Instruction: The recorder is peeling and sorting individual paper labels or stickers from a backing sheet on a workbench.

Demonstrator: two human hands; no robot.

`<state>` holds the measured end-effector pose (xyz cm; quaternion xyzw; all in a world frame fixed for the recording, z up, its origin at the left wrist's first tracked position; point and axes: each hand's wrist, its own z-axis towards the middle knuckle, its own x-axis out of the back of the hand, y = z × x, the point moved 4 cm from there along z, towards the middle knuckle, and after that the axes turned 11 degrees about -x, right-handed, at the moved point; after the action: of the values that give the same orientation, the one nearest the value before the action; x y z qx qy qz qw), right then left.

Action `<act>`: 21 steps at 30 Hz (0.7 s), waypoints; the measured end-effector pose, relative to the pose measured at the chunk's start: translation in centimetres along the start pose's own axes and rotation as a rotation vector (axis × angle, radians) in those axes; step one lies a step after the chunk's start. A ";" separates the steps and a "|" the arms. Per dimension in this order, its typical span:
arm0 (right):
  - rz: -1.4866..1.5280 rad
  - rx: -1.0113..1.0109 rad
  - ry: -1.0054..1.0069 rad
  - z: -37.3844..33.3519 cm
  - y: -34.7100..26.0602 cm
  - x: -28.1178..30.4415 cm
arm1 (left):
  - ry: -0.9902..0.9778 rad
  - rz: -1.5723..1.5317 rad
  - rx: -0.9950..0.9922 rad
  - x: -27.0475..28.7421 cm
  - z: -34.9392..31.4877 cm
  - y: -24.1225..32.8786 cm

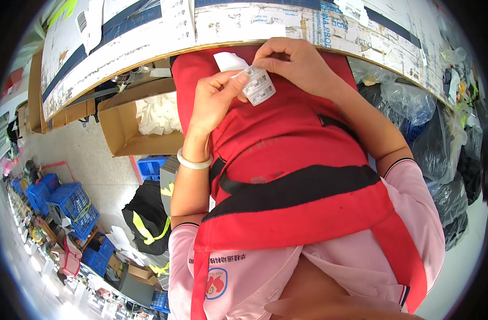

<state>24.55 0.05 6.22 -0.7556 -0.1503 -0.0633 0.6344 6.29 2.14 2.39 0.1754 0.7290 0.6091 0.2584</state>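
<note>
My left hand is closed, with the thumb and fingers pinching a small white printed label by its left side. The label hangs above the lap of my red apron, its printed face toward me. At its top corner, the fingertips of my right hand are pinched together on the edge. A blank white piece of paper sticks out beyond my left fingers; whether it joins the label cannot be seen. A pale bangle circles my left wrist.
Just beyond my hands runs the edge of a worn white table, with papers on it. An open cardboard box of white pieces stands at left. Clear plastic bags are heaped at right. Blue crates stand farther left.
</note>
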 end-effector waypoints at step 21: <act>0.250 -0.314 0.145 3.5 1.7 4.6 | 0.104 -0.058 0.000 0.2 0.4 -0.4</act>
<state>29.08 3.86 5.25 -0.8514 0.0023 -0.0607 0.5211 6.35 2.50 1.88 0.1223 0.7462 0.6098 0.2374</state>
